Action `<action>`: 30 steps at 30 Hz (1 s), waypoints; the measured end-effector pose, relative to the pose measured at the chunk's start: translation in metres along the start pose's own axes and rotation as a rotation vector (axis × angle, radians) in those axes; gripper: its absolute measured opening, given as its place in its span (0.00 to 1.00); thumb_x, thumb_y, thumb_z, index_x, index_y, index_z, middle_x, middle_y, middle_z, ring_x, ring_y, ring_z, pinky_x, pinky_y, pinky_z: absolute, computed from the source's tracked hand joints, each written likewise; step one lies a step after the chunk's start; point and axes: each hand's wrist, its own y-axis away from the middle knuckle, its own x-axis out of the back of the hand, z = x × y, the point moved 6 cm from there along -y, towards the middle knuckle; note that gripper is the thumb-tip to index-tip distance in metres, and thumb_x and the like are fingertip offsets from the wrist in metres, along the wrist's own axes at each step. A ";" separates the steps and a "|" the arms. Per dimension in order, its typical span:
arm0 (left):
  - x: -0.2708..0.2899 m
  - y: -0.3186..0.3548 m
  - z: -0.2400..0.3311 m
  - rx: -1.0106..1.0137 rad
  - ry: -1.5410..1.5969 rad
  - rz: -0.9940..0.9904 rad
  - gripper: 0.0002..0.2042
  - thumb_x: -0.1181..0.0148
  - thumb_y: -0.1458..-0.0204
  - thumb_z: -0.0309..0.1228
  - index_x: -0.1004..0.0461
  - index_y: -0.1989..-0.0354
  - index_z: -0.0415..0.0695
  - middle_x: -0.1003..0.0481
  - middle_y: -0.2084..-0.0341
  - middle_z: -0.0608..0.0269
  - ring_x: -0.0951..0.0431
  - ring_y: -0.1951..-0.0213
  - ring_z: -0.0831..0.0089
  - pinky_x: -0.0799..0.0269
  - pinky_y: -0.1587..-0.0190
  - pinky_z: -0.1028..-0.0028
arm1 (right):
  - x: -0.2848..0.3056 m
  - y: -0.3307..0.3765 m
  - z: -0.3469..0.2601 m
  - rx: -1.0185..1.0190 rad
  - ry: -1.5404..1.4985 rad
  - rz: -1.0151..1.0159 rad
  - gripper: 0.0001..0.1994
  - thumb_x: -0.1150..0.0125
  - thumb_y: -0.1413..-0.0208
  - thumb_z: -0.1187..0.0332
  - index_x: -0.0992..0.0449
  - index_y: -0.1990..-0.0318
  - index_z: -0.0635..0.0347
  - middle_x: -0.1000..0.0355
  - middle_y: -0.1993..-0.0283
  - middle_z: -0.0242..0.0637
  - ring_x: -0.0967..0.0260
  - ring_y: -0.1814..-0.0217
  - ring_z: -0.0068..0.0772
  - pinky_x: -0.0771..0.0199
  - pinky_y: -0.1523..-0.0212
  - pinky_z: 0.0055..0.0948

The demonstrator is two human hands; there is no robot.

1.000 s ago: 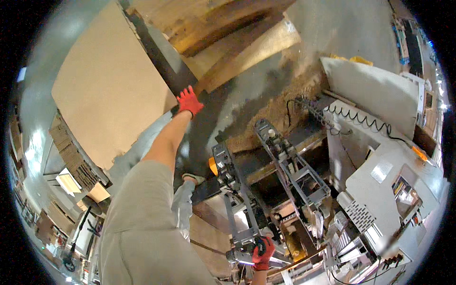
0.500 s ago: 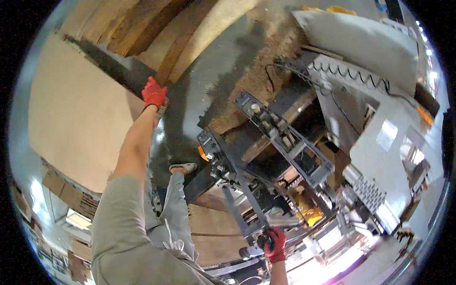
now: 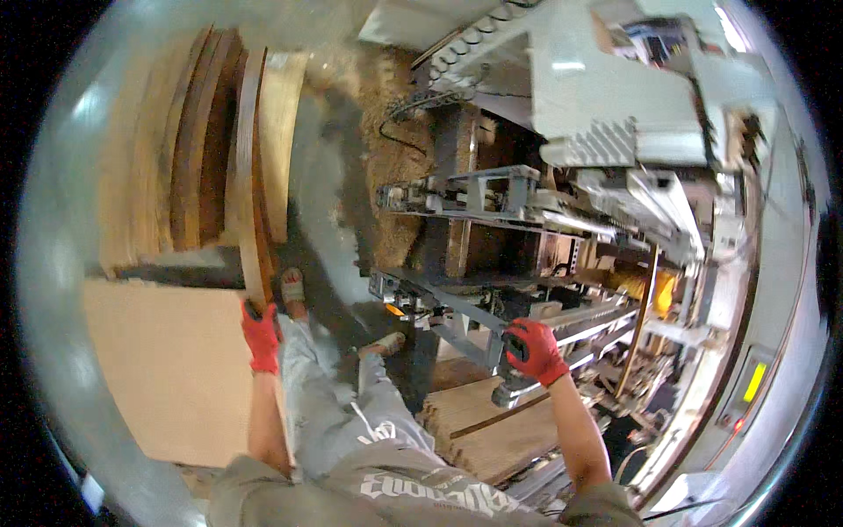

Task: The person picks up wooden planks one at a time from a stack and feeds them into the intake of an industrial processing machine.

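Note:
My left hand [image 3: 261, 338], in a red glove with dark finger fronts, is closed on the near end of a long, narrow brown strip of board [image 3: 249, 189] standing at the side of a stack. The fingertips are partly hidden there. Just below lies a wide pale panel [image 3: 167, 360]. On the right, my right hand [image 3: 534, 350], gloved the same way, is curled round the near end of a grey metal rail [image 3: 457, 307] on the machine. What lies under its palm is hidden.
Upright brown boards [image 3: 198, 140] stand in a stack at the far left. Sawdust [image 3: 382, 132] covers floor beside the machine. A second rail unit [image 3: 500, 193] juts out farther back. Pale boards [image 3: 492, 417] lie stacked below my right hand. A white machine housing [image 3: 606, 105] fills the far right.
The view has swung round, so the stack and machine rails appear turned. My left hand remains at the strip's end and my right hand at the rail's end.

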 end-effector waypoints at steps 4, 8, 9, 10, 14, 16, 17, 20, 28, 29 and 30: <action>0.005 0.066 -0.021 -0.170 0.181 -0.106 0.26 0.38 0.52 0.23 0.39 0.44 0.35 0.31 0.57 0.59 0.31 0.56 0.73 0.33 0.54 0.75 | -0.002 0.007 0.003 0.108 0.115 0.079 0.27 0.38 0.58 0.50 0.26 0.51 0.54 0.32 0.44 0.43 0.35 0.44 0.47 0.35 0.44 0.43; -0.040 0.168 0.045 -0.332 0.480 -0.260 0.31 0.40 0.52 0.21 0.45 0.38 0.35 0.36 0.46 0.58 0.35 0.47 0.69 0.39 0.43 0.71 | 0.009 0.005 -0.003 0.065 -0.018 0.164 0.28 0.36 0.58 0.53 0.27 0.49 0.57 0.30 0.49 0.49 0.31 0.50 0.52 0.30 0.50 0.42; -0.046 0.179 0.048 -0.420 0.432 -0.286 0.30 0.42 0.52 0.19 0.45 0.39 0.35 0.39 0.44 0.59 0.37 0.45 0.69 0.37 0.45 0.72 | 0.014 0.004 -0.002 -0.047 -0.143 0.132 0.31 0.36 0.57 0.51 0.31 0.45 0.56 0.29 0.50 0.49 0.31 0.53 0.54 0.29 0.52 0.42; -0.062 0.201 0.062 -0.453 0.422 -0.401 0.31 0.42 0.51 0.22 0.45 0.37 0.42 0.37 0.45 0.61 0.34 0.48 0.69 0.33 0.48 0.70 | 0.024 0.008 -0.010 -0.061 -0.208 0.212 0.35 0.35 0.57 0.49 0.35 0.41 0.55 0.28 0.50 0.49 0.30 0.51 0.51 0.30 0.50 0.40; -0.137 0.279 0.084 -0.433 0.316 -0.636 0.29 0.44 0.48 0.26 0.43 0.37 0.55 0.32 0.51 0.66 0.31 0.59 0.71 0.28 0.60 0.66 | 0.041 0.043 -0.074 0.363 -1.158 0.442 0.45 0.31 0.56 0.59 0.50 0.32 0.55 0.40 0.36 0.45 0.43 0.34 0.37 0.43 0.36 0.34; -0.171 0.312 0.086 -0.413 0.246 -0.733 0.28 0.43 0.49 0.27 0.42 0.38 0.53 0.32 0.50 0.65 0.31 0.56 0.70 0.30 0.57 0.65 | 0.053 0.076 -0.114 0.669 -1.372 0.324 0.48 0.30 0.57 0.65 0.56 0.31 0.60 0.51 0.29 0.41 0.53 0.29 0.33 0.51 0.32 0.33; -0.188 0.327 0.083 -0.403 0.210 -0.781 0.27 0.43 0.49 0.28 0.41 0.38 0.52 0.32 0.50 0.64 0.31 0.55 0.69 0.31 0.55 0.64 | 0.081 0.103 -0.124 0.707 -1.360 0.342 0.49 0.29 0.59 0.64 0.54 0.31 0.61 0.49 0.30 0.42 0.52 0.29 0.32 0.51 0.32 0.33; -0.236 0.370 0.063 -0.385 0.106 -0.985 0.26 0.42 0.49 0.30 0.39 0.40 0.49 0.31 0.49 0.61 0.32 0.51 0.67 0.34 0.51 0.63 | 0.103 0.167 -0.087 0.595 -1.297 0.410 0.48 0.24 0.65 0.67 0.46 0.34 0.64 0.39 0.36 0.45 0.41 0.37 0.30 0.43 0.37 0.32; -0.291 0.402 0.106 -0.896 -0.179 -0.960 0.26 0.43 0.48 0.38 0.37 0.42 0.41 0.29 0.50 0.57 0.30 0.48 0.63 0.37 0.43 0.61 | -0.005 0.334 0.057 0.186 -0.567 1.155 0.33 0.23 0.69 0.61 0.30 0.50 0.53 0.32 0.46 0.49 0.29 0.52 0.53 0.27 0.55 0.41; -0.298 0.405 0.128 -0.968 -0.159 -0.875 0.25 0.44 0.46 0.40 0.37 0.42 0.41 0.29 0.51 0.57 0.29 0.50 0.63 0.36 0.44 0.62 | -0.016 0.348 0.065 0.113 -0.506 1.117 0.32 0.23 0.69 0.61 0.30 0.51 0.53 0.32 0.47 0.49 0.29 0.53 0.53 0.27 0.56 0.41; -0.309 0.408 0.147 -0.831 -0.012 -0.937 0.24 0.46 0.45 0.41 0.36 0.44 0.41 0.28 0.53 0.58 0.28 0.52 0.64 0.35 0.46 0.63 | -0.029 0.360 0.070 0.045 -0.448 1.072 0.31 0.23 0.69 0.61 0.30 0.52 0.52 0.31 0.47 0.48 0.29 0.54 0.53 0.27 0.57 0.41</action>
